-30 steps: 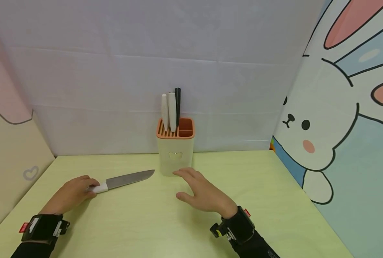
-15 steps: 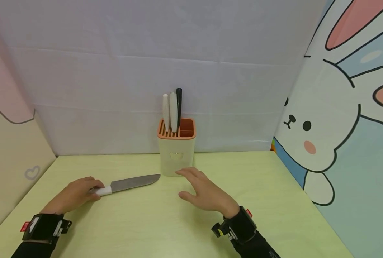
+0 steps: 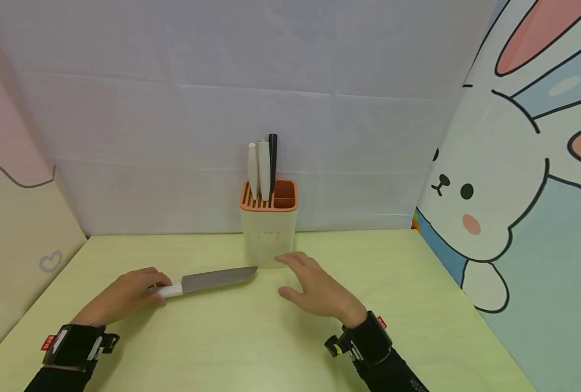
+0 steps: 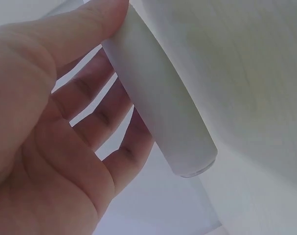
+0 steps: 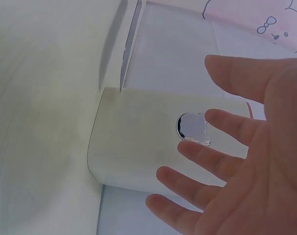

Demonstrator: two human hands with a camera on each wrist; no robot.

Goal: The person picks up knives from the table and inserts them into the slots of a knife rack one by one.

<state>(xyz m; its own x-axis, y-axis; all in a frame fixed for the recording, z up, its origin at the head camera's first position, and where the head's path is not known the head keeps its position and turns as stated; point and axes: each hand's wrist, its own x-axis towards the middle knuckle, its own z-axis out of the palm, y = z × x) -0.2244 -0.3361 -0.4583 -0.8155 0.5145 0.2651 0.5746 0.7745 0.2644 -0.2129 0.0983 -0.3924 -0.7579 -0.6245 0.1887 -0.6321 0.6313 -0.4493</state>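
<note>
My left hand (image 3: 130, 294) grips a kitchen knife (image 3: 217, 279) by its white handle (image 4: 160, 93), thumb on one side and fingers on the other. The wide blade points right, low over the table, its tip in front of the knife block's lower left corner. My right hand (image 3: 320, 287) holds nothing; its fingers are spread in front of the cream knife block (image 3: 269, 234). In the right wrist view those fingers lie across the block's front (image 5: 133, 142); whether they touch it I cannot tell.
Two white-handled knives (image 3: 264, 169) and one black handle (image 3: 273, 158) stand in the block's slotted orange top (image 3: 256, 206). The block stands on the pale yellow-green table (image 3: 212, 337) near a white back sheet (image 3: 173, 125). A rabbit-print panel (image 3: 540, 261) borders the right side.
My left hand has moved to the right with the knife, and the blade tip has come closer to the block. The right hand has shifted only slightly.
</note>
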